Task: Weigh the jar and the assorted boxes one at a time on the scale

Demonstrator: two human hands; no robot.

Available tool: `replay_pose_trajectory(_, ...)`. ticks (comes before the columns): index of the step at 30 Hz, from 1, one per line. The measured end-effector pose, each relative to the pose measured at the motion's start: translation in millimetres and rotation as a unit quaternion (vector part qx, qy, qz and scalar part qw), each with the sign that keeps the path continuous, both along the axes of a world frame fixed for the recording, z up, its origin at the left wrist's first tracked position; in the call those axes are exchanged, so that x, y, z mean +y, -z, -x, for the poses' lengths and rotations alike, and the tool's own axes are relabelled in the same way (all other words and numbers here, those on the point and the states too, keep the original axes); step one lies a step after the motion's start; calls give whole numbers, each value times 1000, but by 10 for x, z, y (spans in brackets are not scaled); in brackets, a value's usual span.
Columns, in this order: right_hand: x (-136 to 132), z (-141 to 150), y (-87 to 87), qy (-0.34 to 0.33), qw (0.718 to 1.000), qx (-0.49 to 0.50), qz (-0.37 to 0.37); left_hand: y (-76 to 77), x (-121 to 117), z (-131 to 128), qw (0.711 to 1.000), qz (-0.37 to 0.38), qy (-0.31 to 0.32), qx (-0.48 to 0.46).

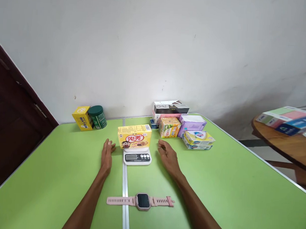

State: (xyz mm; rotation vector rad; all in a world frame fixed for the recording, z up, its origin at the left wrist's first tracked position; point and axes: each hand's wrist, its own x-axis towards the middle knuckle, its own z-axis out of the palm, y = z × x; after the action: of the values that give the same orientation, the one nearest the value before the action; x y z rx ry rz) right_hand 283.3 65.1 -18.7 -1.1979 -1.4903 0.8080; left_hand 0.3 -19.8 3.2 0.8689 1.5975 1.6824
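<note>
A yellow snack box (134, 138) stands upright on a white kitchen scale (138, 158), whose dark display faces me. To the left of the box is my left hand (107, 156), empty, its fingers stretched out and apart from the box. On the other side my right hand (168, 157) hovers with nothing in it, the fingers slightly bent and not touching the box. Nearer to me, a pink smartwatch (143, 201) lies flat with its strap spread across the table's metal seam.
At the back left of the green table (51, 177) are a yellow box (83, 118) and a green canister (98, 117). Back right sit an orange pack (169, 127), a purple tissue pack (192, 125), soap boxes (198, 140) and a black-and-white box (171, 108). A wooden table (273, 141) stands right.
</note>
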Motion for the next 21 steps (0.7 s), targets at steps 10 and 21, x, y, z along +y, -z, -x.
replay_pose_trajectory(10,-230,235,-198,5,995,22,-98,-108,-129,-165,978,-34,37,201)
replay_pose_trajectory(21,-443,403,-415,-38,990,52,-128,-390,-201,-577,950,-65,99,288)
